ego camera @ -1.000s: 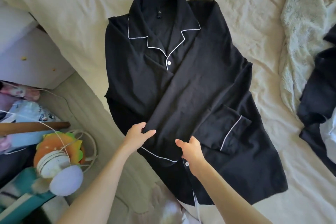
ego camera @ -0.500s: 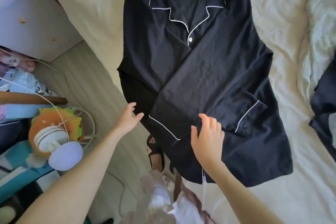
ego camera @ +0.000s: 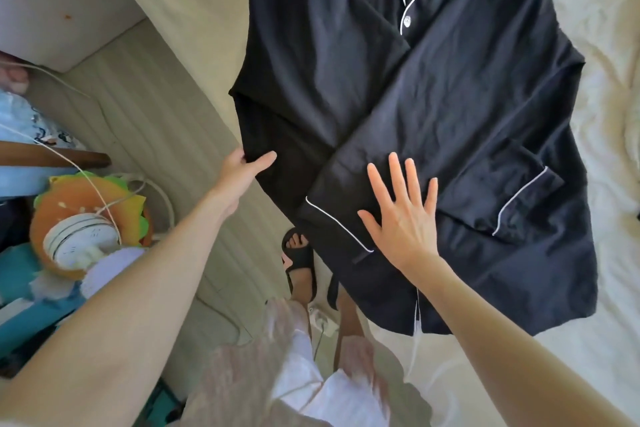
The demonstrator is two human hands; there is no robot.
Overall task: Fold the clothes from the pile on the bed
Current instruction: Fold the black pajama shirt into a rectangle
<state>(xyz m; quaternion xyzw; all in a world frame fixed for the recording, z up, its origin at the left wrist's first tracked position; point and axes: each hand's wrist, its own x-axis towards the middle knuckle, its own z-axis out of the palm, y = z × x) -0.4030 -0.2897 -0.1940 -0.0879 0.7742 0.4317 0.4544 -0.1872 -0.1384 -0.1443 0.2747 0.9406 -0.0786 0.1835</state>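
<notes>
The right hand (ego camera: 403,215) lies flat on the black pyjama shirt (ego camera: 450,107), its fingers (ego camera: 394,173) straight and spread wide, the palm pressing the folded-over sleeve just above the white-piped cuff (ego camera: 337,224). The left hand (ego camera: 242,172) sits at the shirt's left edge where the cloth hangs off the side of the bed (ego camera: 609,45); the thumb lies on top of the fabric, but the other fingers are tucked behind the edge, so whether they pinch it cannot be told.

The shirt lies face up on the pale bedsheet, its collar cut off by the top of the frame and its hem draping over the near edge. A patch pocket (ego camera: 519,198) with white trim lies to the right of the pressing hand. Below, a foot in a dark slipper (ego camera: 299,260) shows on the floor, partly covered by the hanging shirt. At left, a round orange and green cushion (ego camera: 86,198) with a white cable across it is blurred.

Half a second ago the right hand hovered with fingers raised and the left hand was open, clear of the cloth; both now touch the shirt, and the view has dropped closer.
</notes>
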